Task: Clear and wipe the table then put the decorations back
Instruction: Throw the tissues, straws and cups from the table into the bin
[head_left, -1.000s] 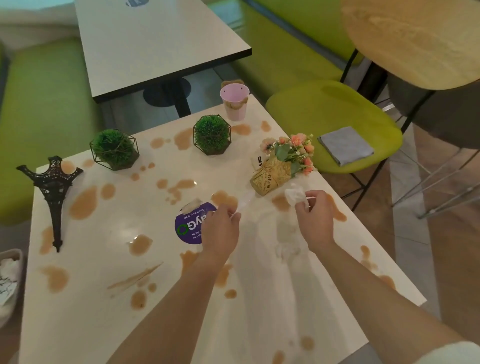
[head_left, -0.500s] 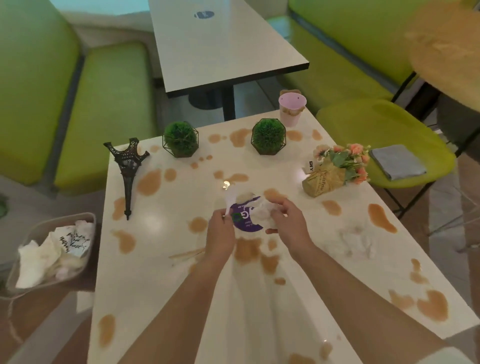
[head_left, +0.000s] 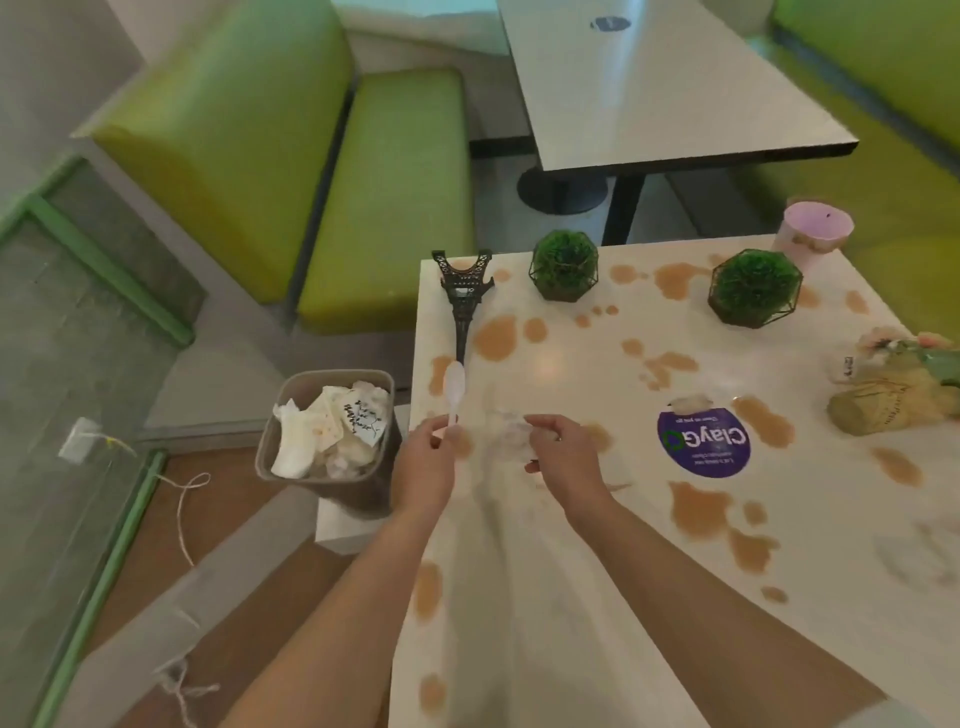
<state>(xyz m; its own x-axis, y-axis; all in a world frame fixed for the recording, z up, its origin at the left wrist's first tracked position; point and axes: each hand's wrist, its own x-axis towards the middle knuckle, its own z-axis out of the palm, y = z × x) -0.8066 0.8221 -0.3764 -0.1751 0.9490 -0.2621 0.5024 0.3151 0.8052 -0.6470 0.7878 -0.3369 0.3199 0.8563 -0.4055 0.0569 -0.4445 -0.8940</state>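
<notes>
Nearby, left of the brown-stained white worktop (head_left: 571, 597), a grey bin (head_left: 332, 431) sits full of crumpled paper. Left hand (head_left: 423, 467) pinches a white plastic spoon (head_left: 454, 387); right hand (head_left: 563, 454) grips a crumpled clear wrapper (head_left: 506, 436). Black Eiffel Tower model (head_left: 464, 296), two green ball plants in wire frames (head_left: 564, 265), pink cup (head_left: 813, 231) and paper-wrapped bouquet (head_left: 893, 395) ring the far worktop.

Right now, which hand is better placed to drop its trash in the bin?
Left. The left hand holds the plastic spoon at the table edge beside the bin; the right hand is farther inboard.
</notes>
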